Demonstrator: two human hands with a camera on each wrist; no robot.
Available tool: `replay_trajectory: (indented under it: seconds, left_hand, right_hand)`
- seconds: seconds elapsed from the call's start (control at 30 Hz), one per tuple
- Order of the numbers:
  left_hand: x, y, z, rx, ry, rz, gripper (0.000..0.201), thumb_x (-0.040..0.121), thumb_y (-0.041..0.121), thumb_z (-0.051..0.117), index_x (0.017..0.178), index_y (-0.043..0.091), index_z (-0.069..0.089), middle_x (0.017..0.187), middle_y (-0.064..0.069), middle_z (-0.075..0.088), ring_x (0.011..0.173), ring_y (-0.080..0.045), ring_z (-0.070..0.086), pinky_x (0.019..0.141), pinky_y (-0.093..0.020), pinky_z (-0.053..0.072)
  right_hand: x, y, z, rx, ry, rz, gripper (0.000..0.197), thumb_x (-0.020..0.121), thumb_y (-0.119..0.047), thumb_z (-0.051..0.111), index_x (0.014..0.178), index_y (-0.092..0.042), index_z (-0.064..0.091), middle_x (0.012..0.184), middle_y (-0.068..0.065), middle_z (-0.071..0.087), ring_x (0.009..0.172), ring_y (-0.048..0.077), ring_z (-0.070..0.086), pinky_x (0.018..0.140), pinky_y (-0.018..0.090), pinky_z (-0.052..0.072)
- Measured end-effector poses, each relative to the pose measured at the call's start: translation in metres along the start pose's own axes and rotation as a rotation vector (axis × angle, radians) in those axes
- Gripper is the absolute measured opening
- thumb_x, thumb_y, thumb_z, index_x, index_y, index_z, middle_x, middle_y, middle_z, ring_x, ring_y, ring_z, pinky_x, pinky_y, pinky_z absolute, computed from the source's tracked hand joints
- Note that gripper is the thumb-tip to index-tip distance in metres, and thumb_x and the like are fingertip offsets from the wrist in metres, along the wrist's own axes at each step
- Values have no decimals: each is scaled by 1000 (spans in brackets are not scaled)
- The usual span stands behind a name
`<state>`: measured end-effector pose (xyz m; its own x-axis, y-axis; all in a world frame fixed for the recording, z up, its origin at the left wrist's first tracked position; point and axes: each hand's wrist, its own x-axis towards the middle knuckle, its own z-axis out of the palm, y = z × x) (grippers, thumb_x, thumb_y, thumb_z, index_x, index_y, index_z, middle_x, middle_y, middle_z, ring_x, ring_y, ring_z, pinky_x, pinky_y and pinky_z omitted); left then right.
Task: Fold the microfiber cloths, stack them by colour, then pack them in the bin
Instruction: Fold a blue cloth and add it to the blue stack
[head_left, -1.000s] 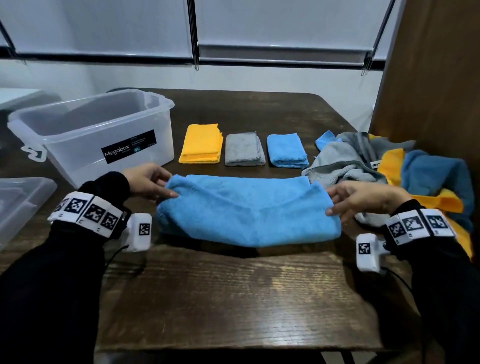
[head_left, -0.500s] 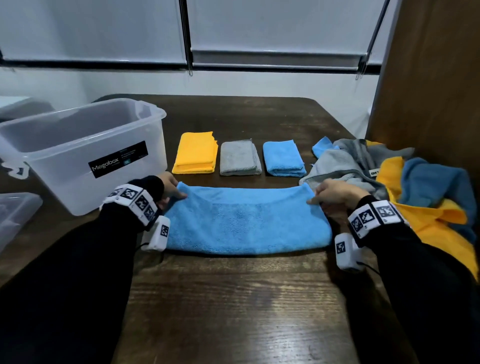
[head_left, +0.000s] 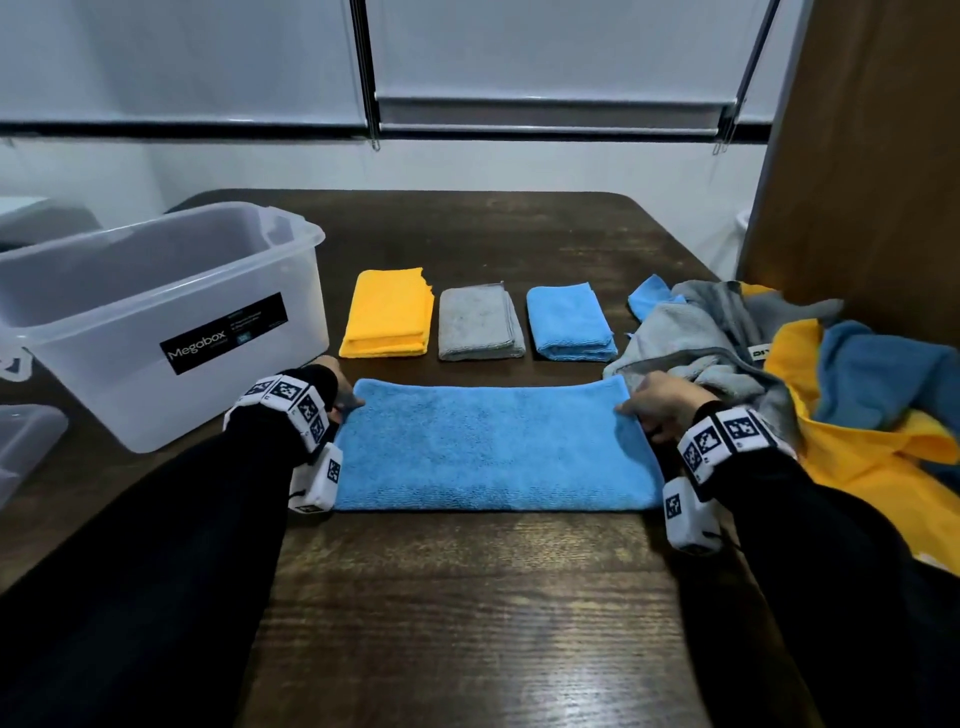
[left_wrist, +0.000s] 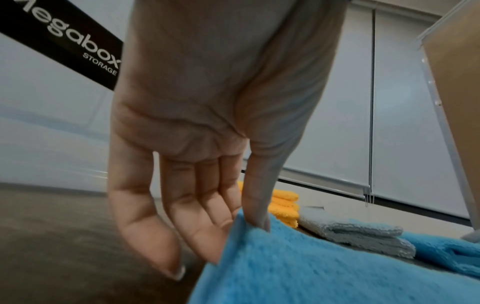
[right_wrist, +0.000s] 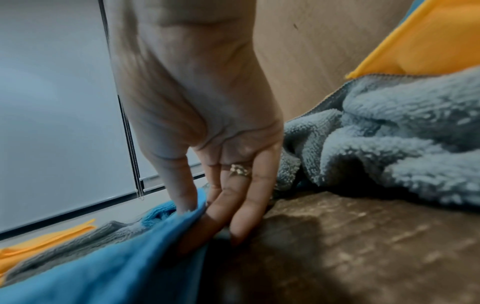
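Blue cloth folded once into a long strip at worktop centre. Left hand at 9 o'clock, thumb and fingers pinching the far left corner; right hand at 3 o'clock, same pinching grip on the far right corner. Beyond, toward 12 o'clock, three finished stacks in a row: yellow, grey, blue. Unfolded heap at 2 o'clock. Bin at 10 o'clock, nothing packed inside. Judged early: further folds, most of the heap, and all packing left.
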<state>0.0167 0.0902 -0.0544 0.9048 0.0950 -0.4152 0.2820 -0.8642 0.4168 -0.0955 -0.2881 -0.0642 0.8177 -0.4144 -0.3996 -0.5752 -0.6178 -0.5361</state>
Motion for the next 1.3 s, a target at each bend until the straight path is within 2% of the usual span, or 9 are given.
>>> replay_trajectory:
  seconds: [0.1, 0.2, 0.3, 0.4, 0.5, 0.67, 1.0, 1.13, 1.3]
  left_hand:
    - [1, 0, -3, -1, 34, 0, 19, 84, 7, 69, 78, -2, 53, 64, -17, 57, 56, -26, 55, 44, -28, 46]
    - [4, 0, 0, 34, 53, 20, 25, 81, 12, 73, 90, -7, 59, 77, -20, 62, 70, -28, 57, 61, -35, 49]
    - [3, 5, 4, 275, 146, 36, 41, 82, 20, 71, 111, -6, 57, 98, -19, 62, 87, -31, 59, 75, -37, 49]
    - [-22, 26, 19, 412, 226, 251, 41, 93, 15, 54, 128, 0, 39, 130, -20, 42, 119, -37, 47, 95, -45, 42]
    - [-39, 48, 47, 520, -66, 428, 56, 99, 30, 44, 144, 2, 26, 149, -20, 25, 135, -34, 32, 109, -40, 28]
    - [-51, 53, 65, 811, -330, 296, 109, 80, 71, 47, 148, 20, -21, 151, -17, -32, 143, -42, 8, 112, -47, 24]
    - [-51, 27, 47, 836, -309, 340, 130, 67, 68, 67, 142, 29, -31, 148, -12, -39, 143, -40, 13, 109, -45, 29]
    - [-49, 21, 50, 837, -286, 341, 137, 59, 69, 72, 141, 33, -32, 148, -13, -39, 139, -39, 25, 106, -45, 35]
    - [-54, 23, 51, 846, -286, 320, 139, 57, 70, 73, 140, 33, -32, 148, -13, -38, 142, -41, 14, 110, -49, 31]
  right_hand:
    - [2, -4, 0, -56, 97, -47, 31, 89, -13, 66, 66, -7, 46, 59, 11, 47, 50, 21, 49, 45, 28, 45]
    - [0, -9, 0, -181, 131, -69, 29, 86, -20, 69, 68, -9, 48, 81, 18, 61, 75, 29, 63, 67, 40, 58]
    - [-18, -19, 1, -448, 245, -94, 12, 87, -19, 61, 87, -8, 58, 112, 18, 62, 103, 33, 62, 78, 35, 51]
    - [-25, -38, 14, -596, 235, -224, 38, 92, -15, 48, 129, -4, 48, 137, 20, 44, 125, 38, 47, 98, 42, 45]
    - [-38, -62, 45, -664, -111, -366, 65, 101, -30, 42, 154, -14, 9, 161, 14, 3, 147, 37, 7, 118, 51, 16]
    - [-36, -73, 80, -765, -363, -371, 87, 94, -60, 41, 154, -24, -11, 159, 6, -21, 147, 35, -13, 117, 53, 7]
    - [-16, -6, 37, -674, -125, -202, 88, 90, -70, 31, 154, -24, -9, 161, 6, -17, 148, 34, -8, 118, 57, 6]
    - [-40, -27, 44, -779, -73, -119, 130, 54, -99, 35, 153, -27, -12, 160, 5, -18, 147, 40, -4, 108, 74, 6]
    - [-67, -59, 81, -762, -244, -344, 136, 56, -89, 56, 149, -29, -23, 155, 3, -33, 145, 35, -20, 107, 75, 4]
